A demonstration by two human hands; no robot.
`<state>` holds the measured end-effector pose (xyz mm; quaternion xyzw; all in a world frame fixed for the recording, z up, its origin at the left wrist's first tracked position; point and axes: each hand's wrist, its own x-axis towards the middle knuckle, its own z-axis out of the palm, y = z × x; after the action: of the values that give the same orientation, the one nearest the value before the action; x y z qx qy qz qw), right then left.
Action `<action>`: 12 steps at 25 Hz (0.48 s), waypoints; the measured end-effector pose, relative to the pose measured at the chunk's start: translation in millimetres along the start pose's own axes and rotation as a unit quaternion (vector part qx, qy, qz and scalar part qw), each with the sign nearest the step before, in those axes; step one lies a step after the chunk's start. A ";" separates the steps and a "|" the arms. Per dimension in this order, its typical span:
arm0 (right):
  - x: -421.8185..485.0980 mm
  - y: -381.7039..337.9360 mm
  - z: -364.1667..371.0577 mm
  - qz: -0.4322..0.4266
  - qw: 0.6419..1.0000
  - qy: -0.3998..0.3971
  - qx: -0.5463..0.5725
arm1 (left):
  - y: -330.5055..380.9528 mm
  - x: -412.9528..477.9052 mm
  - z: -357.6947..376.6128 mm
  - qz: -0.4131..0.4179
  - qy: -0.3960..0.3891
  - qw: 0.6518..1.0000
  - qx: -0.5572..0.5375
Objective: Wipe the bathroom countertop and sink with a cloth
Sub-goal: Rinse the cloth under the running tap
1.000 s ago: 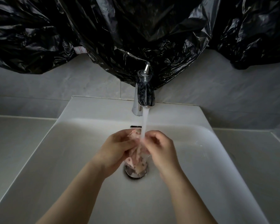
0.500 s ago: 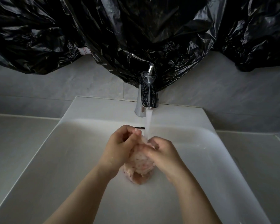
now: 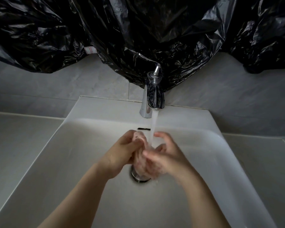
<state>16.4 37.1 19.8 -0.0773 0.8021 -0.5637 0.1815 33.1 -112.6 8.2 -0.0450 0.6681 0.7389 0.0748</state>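
Observation:
A small pinkish wet cloth (image 3: pixel 141 163) is bunched between both hands over the white sink (image 3: pixel 72 162). My left hand (image 3: pixel 122 152) grips its upper part, with a bit of cloth showing above the fist. My right hand (image 3: pixel 164 155) holds the lower part, its index finger lifted beside the stream. Water runs from the chrome tap (image 3: pixel 152 97) down onto the cloth. The cloth's lower end hangs above the drain (image 3: pixel 136 177), which is partly hidden.
Grey countertop lies left (image 3: pixel 15 137) and right (image 3: pixel 260 162) of the sink. Black plastic sheeting (image 3: pixel 138 30) hangs over the wall behind the tap. An overflow slot (image 3: pixel 143 129) sits in the basin's back wall.
The hands have shifted on the cloth under the stream. The right index finger has lifted, and the drain shows again below the cloth.

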 end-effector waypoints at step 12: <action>4.3 -7.3 3.4 -0.084 0.924 0.099 0.359 | -15.6 2.6 1.7 -0.025 -0.081 0.977 0.196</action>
<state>13.2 30.1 24.7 -0.0178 0.5502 -0.8320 0.0684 33.3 -109.3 -7.4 0.0140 0.7902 0.5929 0.1541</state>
